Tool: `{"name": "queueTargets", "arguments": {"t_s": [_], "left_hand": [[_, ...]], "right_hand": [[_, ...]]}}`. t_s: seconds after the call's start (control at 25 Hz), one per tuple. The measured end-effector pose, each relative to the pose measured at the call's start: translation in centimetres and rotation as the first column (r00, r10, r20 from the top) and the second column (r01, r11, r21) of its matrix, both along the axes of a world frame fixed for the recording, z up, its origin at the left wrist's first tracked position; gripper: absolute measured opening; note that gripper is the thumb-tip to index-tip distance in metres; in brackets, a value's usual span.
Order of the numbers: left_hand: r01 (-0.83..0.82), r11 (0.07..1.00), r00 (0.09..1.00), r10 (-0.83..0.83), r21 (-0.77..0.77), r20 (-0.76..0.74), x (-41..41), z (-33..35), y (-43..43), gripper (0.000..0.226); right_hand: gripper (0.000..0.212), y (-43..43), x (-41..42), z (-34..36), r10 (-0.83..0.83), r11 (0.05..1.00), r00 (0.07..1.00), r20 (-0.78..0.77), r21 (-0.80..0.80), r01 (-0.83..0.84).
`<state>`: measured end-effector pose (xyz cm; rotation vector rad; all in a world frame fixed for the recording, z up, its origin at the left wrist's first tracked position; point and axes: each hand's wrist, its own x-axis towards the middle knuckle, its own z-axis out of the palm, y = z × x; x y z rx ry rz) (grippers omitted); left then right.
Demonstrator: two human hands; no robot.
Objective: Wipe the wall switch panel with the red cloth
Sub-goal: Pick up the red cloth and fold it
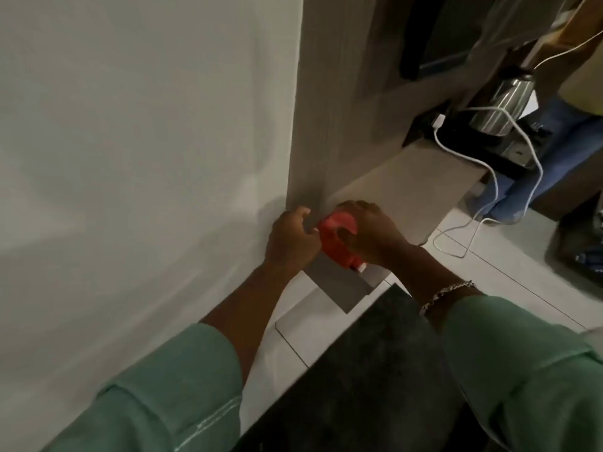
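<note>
Your 2 hands meet low at the wall's corner: your right hand [368, 231] grips the bunched red cloth [336, 244], pressing it there, while your left hand [292, 239] closes beside it, seemingly steadying. The switch panel itself is hidden.

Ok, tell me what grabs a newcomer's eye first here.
The red cloth stands out at centre, bunched between the left hand and right hand against the grey panel. At upper right, a steel kettle sits on a shelf, a white cable trailing down to the floor.
</note>
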<state>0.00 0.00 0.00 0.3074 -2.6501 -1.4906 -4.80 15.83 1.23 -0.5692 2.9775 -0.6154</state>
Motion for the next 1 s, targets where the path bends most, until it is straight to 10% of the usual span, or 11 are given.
{"name": "queueTargets", "arguments": {"t_s": [0.2,0.44,1.0], "left_hand": [[-0.31,0.84,0.923,0.153,0.446,0.352,-2.5,-4.8,2.3,0.048],[-0.388,0.58,0.912,0.13,0.716,0.389,-2.0,-4.9,2.6,0.05],[-0.032,0.659,0.998,0.064,0.751,-0.013,15.9,16.2,-17.3,0.036]], "right_hand": [[0.048,0.7,-1.4,-5.5,-0.023,0.997,0.998,0.056,0.07,0.019],[0.046,0.7,0.1,-6.0,-0.029,0.999,0.999,-0.04,-0.04,0.027],[0.063,-19.9,16.1,9.5,0.261,0.859,0.767,-0.586,-0.221,-0.461]]}}
